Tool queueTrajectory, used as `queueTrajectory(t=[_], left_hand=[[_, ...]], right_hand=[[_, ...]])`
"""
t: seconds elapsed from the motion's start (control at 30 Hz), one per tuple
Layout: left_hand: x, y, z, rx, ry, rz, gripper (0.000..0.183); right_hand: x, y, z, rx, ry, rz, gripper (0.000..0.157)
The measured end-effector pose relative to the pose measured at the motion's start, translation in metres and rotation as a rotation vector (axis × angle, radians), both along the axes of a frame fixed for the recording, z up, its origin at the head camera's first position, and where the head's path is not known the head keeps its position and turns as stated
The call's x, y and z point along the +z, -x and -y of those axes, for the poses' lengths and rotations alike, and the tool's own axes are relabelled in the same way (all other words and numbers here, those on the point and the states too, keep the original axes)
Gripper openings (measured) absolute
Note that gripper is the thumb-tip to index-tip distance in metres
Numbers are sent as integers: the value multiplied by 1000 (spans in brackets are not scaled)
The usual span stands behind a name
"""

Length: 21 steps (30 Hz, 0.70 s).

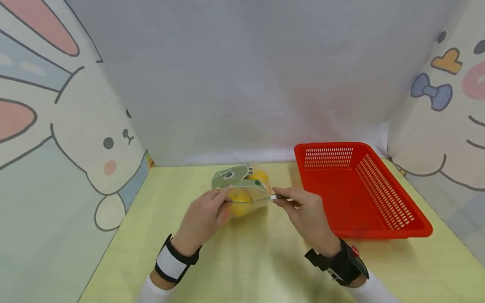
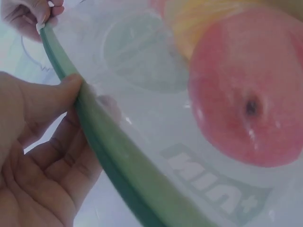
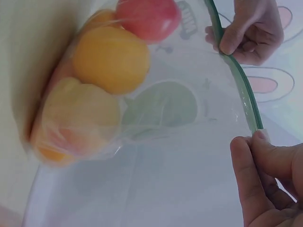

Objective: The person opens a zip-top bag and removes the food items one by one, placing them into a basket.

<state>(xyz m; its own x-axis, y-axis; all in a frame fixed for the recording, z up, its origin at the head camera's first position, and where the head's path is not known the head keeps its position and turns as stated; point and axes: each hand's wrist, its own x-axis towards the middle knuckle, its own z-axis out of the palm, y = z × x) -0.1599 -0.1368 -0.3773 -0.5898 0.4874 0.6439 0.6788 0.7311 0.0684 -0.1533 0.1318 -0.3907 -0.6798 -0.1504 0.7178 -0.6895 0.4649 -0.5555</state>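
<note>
A clear zip bag (image 1: 261, 198) with green print holds several fruits and stands on the table in front of me. My left hand (image 1: 204, 219) pinches its green zip edge (image 2: 102, 137) between thumb and fingers. At the zip's other end, my right hand (image 1: 307, 214) pinches the small white slider (image 3: 262, 134) between thumb and forefinger. Inside the bag, the left wrist view shows a red fruit (image 2: 246, 90) up close. The right wrist view shows an orange-yellow fruit (image 3: 111, 59) and a pale yellow fruit with a pink blush (image 3: 83, 116). Most of the zip line looks straight between my hands.
A red plastic basket (image 1: 341, 235) with slotted walls stands to the right, close to my right hand. The pale yellow table (image 1: 170, 185) meets a white backdrop behind. Cartoon-printed panels (image 1: 102, 160) line both sides.
</note>
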Motion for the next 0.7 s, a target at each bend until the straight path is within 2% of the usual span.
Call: queueTrajectory(t=[0.13, 0.27, 0.37, 0.43, 0.5, 0.7], left_hand=[[24, 5, 3, -29, -12, -35, 18], [48, 6, -1, -64, -29, -109, 17], [59, 8, -5, -86, -46, -146, 15], [60, 9, -7, -87, -55, -147, 14], [58, 10, -8, -80, -66, -135, 12], [40, 8, -8, -35, -112, -61, 9]], right_hand=[[13, 5, 0, 59, 149, -12, 35], [28, 4, -3, 80, 251, -80, 34], [36, 1, -5, 92, 318, -104, 32], [38, -1, -6, 93, 353, -82, 28], [37, -2, -6, 96, 388, -21, 24], [33, 3, -5, 91, 397, 164, 13]])
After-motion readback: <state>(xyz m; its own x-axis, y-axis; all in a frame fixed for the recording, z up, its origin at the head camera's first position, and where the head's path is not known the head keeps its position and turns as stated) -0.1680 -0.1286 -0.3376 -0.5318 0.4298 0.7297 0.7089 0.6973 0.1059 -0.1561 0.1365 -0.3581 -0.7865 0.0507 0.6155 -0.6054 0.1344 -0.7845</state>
